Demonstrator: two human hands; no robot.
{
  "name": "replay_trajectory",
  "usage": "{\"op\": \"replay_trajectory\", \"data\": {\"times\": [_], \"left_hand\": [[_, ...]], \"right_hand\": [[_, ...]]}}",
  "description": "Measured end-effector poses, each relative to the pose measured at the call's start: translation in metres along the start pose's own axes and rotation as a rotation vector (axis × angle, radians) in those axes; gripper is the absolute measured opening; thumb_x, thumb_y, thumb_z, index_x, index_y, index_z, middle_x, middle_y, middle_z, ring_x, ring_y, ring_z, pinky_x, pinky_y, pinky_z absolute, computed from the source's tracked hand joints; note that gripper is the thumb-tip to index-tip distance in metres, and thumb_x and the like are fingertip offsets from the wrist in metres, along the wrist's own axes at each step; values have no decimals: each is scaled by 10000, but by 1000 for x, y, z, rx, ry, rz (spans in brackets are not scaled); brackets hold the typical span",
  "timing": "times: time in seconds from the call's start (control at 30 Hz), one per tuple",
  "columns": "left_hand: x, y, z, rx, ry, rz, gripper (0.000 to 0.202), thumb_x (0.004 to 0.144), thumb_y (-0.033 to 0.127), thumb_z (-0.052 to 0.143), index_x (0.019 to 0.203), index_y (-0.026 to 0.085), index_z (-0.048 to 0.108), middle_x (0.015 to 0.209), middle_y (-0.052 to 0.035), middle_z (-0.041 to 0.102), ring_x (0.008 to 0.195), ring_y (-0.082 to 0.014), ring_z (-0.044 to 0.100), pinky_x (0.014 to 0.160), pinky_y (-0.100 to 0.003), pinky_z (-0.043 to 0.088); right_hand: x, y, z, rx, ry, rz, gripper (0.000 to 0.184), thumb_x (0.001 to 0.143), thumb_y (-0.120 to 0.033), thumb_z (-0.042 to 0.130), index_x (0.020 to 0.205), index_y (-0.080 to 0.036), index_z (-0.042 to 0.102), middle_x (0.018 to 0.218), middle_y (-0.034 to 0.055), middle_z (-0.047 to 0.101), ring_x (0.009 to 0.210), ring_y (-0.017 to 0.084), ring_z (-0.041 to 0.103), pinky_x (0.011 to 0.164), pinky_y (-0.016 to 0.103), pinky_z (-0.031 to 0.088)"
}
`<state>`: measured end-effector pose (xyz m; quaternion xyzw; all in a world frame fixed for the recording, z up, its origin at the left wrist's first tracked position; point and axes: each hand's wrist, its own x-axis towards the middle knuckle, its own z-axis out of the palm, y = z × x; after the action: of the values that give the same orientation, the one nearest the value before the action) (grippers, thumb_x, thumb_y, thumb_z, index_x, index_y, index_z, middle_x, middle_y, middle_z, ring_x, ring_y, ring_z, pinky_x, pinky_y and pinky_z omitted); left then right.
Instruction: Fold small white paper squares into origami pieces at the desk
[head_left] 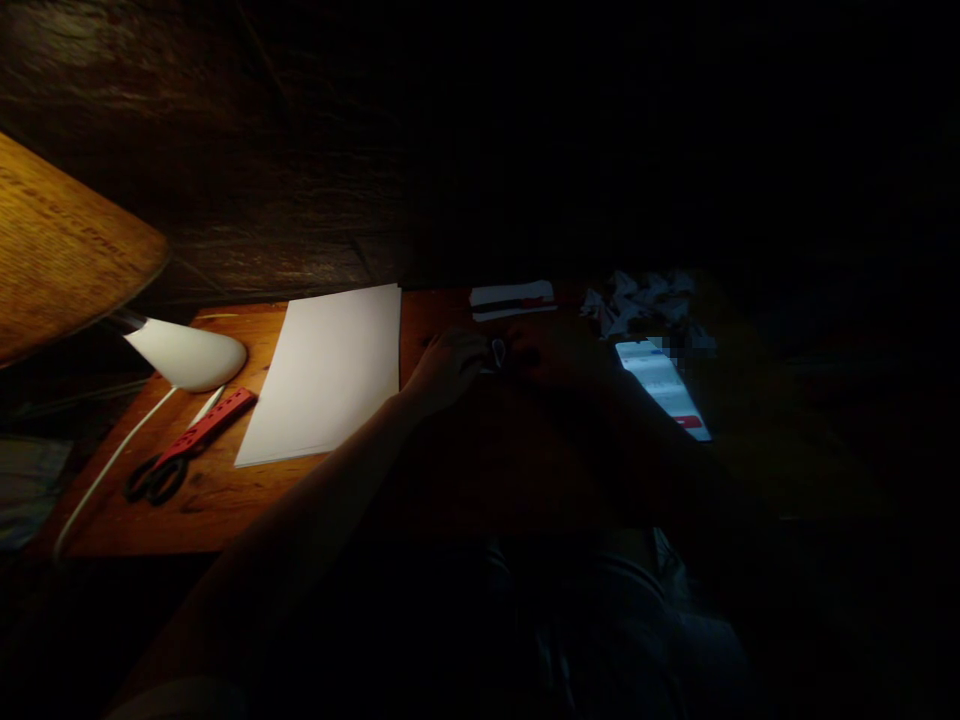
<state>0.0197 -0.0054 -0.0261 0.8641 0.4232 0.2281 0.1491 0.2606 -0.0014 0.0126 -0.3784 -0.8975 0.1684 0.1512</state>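
My left hand (448, 358) is closed over the middle of the wooden table, its fingertips at a small curled piece of paper (499, 353). From the other side my right hand (534, 352) meets the same piece; it lies in deep shadow, and its fingers show only dimly, bent toward the paper. Just beyond the hands lies a small stack of paper strips (491, 296) with a dark and red slim object (525, 303) across it; its kind is unclear. To the left of my left hand is a stack of white paper sheets (330, 375).
A lamp with a tan shade (67, 250) and white base (191, 355) stands at the left, its white cord (112, 470) trailing forward. Black-handled scissors (165, 480) lie beside a red perforated strip (206, 425). At right are a lit phone (660, 390) and several folded paper pieces (630, 300).
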Motion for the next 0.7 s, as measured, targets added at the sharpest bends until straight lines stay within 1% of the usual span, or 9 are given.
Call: {"op": "replay_trajectory", "data": {"times": [0.17, 0.27, 0.37, 0.43, 0.57, 0.63, 0.7], "left_hand": [[1, -2, 1, -27, 14, -4, 294, 906, 78, 560, 1027, 230, 781, 1164, -66, 802, 1155, -266, 680, 1078, -475, 522], [1, -1, 0, -44, 11, -4, 233, 918, 98, 580, 981, 210, 774, 1093, -80, 796, 1113, -264, 692, 1043, -455, 536], [1, 0, -1, -27, 17, -31, 182, 925, 120, 599, 938, 207, 759, 1019, -80, 780, 1059, -266, 699, 997, -446, 549], [1, 0, -1, -21, 18, -34, 182, 920, 116, 603, 944, 215, 755, 1025, -73, 782, 1056, -265, 698, 994, -446, 551], [2, 0, -1, -53, 8, 5, 217, 925, 95, 594, 985, 226, 757, 1136, -65, 799, 1124, -261, 691, 1058, -466, 531], [2, 0, -1, -64, -2, 11, 214, 930, 93, 592, 963, 227, 755, 1115, -62, 799, 1122, -258, 690, 1057, -459, 529], [2, 0, -1, -70, -6, 6, 216, 924, 85, 591, 926, 229, 752, 1053, -55, 792, 1094, -249, 691, 1037, -435, 533]], "right_hand": [[0, -3, -1, 35, -36, 7, 205, 867, -84, 730, 948, -217, 864, 1154, 66, 818, 1008, 237, 742, 904, 352, 524], [1, -1, 1, 47, -48, 26, 197, 867, -85, 727, 923, -216, 864, 1155, 63, 827, 981, 237, 753, 883, 353, 528], [1, 2, 1, 50, -46, 25, 208, 874, -87, 726, 922, -233, 866, 1157, 52, 834, 995, 243, 756, 900, 361, 530], [1, 4, 2, 55, -30, 19, 213, 873, -88, 728, 925, -242, 865, 1154, 46, 833, 1019, 246, 754, 928, 369, 532], [3, 10, 6, 112, -37, -40, 246, 867, -51, 700, 938, -227, 857, 1159, 53, 825, 1050, 238, 751, 973, 374, 534], [4, 14, 8, 134, -38, -59, 275, 860, -32, 686, 959, -223, 858, 1162, 58, 826, 1050, 236, 750, 977, 376, 536], [5, 16, 10, 137, -28, -63, 288, 856, -23, 679, 966, -222, 857, 1167, 60, 825, 1052, 235, 747, 980, 374, 535]]}}
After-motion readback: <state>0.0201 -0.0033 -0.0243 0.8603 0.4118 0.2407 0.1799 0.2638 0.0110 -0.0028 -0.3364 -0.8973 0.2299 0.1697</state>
